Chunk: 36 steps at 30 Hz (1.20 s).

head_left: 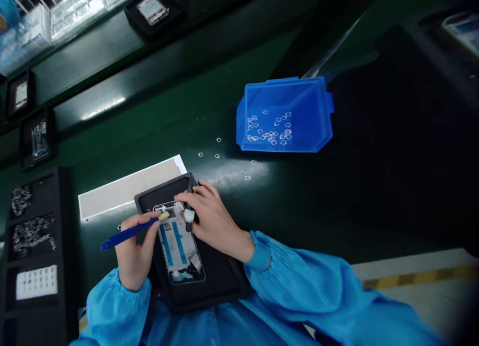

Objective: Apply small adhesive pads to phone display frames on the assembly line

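My left hand is closed around a blue stick tool with a pale yellow tip. That tip rests at the upper part of an open phone frame, which has blue strips along its middle. My right hand is closed on a dark slim tool with a white piece around it; its exact kind is unclear. Fingers of this hand reach the phone frame's top edge. Under the frame lies a black foam tray, tilted close to my body.
A blue bin holds many tiny white frame-shaped pieces, and several more lie loose on the green table. Behind the tray is a beige sheet. A black compartment box with small parts stands left; more phone trays sit farther back.
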Each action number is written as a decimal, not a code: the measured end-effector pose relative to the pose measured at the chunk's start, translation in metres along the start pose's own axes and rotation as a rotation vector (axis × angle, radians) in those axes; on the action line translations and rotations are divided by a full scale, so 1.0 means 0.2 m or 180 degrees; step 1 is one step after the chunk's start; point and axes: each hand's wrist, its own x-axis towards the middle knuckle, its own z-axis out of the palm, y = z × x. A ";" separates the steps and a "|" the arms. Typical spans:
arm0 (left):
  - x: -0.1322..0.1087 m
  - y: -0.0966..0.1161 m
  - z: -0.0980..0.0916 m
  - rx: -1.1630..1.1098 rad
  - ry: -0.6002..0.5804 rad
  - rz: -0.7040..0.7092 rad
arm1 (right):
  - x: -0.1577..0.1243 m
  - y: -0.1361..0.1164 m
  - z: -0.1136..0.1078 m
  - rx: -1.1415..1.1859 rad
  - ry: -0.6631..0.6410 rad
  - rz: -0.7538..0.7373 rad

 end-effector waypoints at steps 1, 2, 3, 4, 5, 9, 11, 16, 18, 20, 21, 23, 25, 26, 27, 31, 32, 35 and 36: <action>0.01 0.01 0.01 0.0040 -0.0015 0.0072 | 0.01 0.01 0.01 0.0118 -0.0034 0.0041; 0.03 0.02 0.02 0.0065 -0.0042 0.0140 | 0.01 0.02 0.01 0.0218 -0.0058 0.0086; 0.04 0.03 0.02 0.0099 -0.0076 0.0199 | 0.01 0.02 0.01 0.0302 -0.0075 0.0130; 0.05 0.03 0.03 0.0156 -0.0118 0.0262 | 0.01 0.03 0.02 0.0368 -0.0083 0.0169; 0.07 0.04 0.03 0.0228 -0.0154 0.0314 | 0.01 0.03 0.02 0.0413 -0.0077 0.0189; 0.10 0.05 0.04 0.0462 -0.0258 0.0379 | 0.00 0.03 0.02 0.0451 -0.0046 0.0207; 0.11 0.06 0.04 0.0512 -0.0309 0.0327 | 0.00 0.03 0.02 0.0432 -0.0054 0.0226; 0.14 0.08 0.05 0.0594 -0.0380 0.0313 | -0.01 0.03 0.02 0.0375 -0.0084 0.0249; 0.14 0.08 0.05 0.0640 -0.0400 0.0307 | -0.01 0.03 0.03 0.0380 -0.0096 0.0257; 0.15 0.09 0.05 0.0665 -0.0418 0.0239 | -0.01 0.04 0.03 0.0381 -0.0096 0.0261; 0.15 0.09 0.05 0.0673 -0.0436 0.0198 | -0.01 0.04 0.03 0.0380 -0.0096 0.0258; 0.15 0.09 0.05 0.0694 -0.0454 0.0164 | -0.01 0.04 0.03 0.0378 -0.0083 0.0247; 0.15 0.09 0.05 0.0733 -0.0477 0.0200 | -0.01 0.04 0.03 0.0366 -0.0082 0.0241; 0.15 0.09 0.04 0.0756 -0.0487 0.0234 | -0.01 0.04 0.03 0.0358 -0.0091 0.0245; 0.15 0.09 0.04 0.0775 -0.0497 0.0265 | -0.01 0.04 0.03 0.0352 -0.0099 0.0256; 0.16 0.09 0.05 0.0760 -0.0491 0.0219 | -0.01 0.03 0.03 0.0374 -0.0117 0.0272; 0.16 0.10 0.05 0.0746 -0.0485 0.0188 | -0.01 0.03 0.03 0.0375 -0.0112 0.0269; 0.17 0.10 0.05 0.0781 -0.0498 0.0168 | -0.01 0.03 0.03 0.0356 -0.0122 0.0271; 0.17 0.11 0.05 0.0813 -0.0513 0.0182 | -0.01 0.03 0.03 0.0350 -0.0127 0.0275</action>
